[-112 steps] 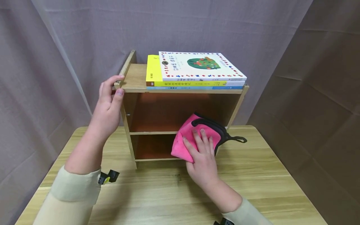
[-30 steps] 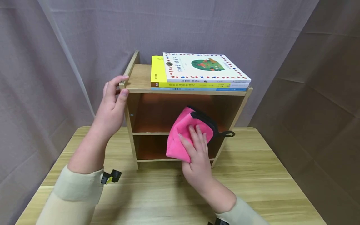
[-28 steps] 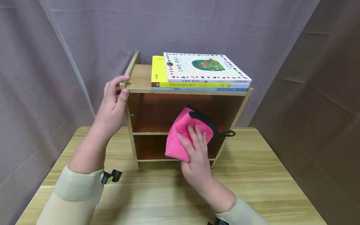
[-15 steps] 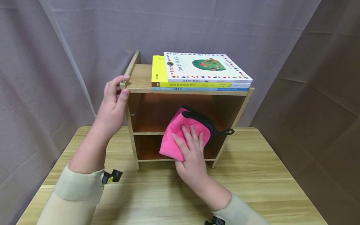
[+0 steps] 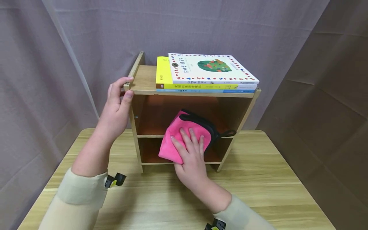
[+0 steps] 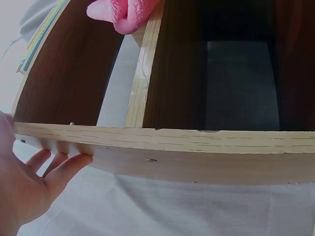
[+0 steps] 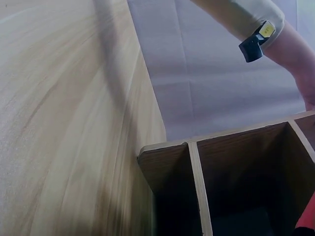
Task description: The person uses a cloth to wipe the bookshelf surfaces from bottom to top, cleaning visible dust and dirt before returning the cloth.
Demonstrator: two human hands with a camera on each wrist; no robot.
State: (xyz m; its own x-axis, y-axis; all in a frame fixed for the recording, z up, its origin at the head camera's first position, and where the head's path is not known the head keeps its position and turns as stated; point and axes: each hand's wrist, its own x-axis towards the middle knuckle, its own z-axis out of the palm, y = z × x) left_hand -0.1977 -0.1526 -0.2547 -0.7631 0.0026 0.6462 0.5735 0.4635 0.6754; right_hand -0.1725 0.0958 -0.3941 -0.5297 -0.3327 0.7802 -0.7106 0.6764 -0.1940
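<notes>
A small wooden bookshelf [image 5: 254,105] stands upright on the table, with two open compartments facing me. My left hand [image 5: 116,108] grips its top left corner, the thumb at the front edge. In the left wrist view, that hand's fingers [image 6: 64,169] lie against the outer side panel. My right hand [image 5: 191,159] holds a pink cleaning cloth [image 5: 171,147] with black trim and a hanging loop against the front edge of the middle board [image 5: 149,136]. Four fingers spread over the cloth; the thumb is hidden beneath it. The right wrist view shows only a red-pink patch of cloth [image 7: 309,214].
Several books [image 5: 212,68] lie stacked flat on top of the bookshelf, a white one uppermost above yellow and blue ones. The wood-grain table [image 5: 267,191] reaches to grey curtains [image 5: 100,38] behind and at the left. A brownish curtain [image 5: 330,121] hangs at the right.
My right hand has slid left along the middle board with the cloth, away from the right side panel. My left hand keeps its grip on the corner.
</notes>
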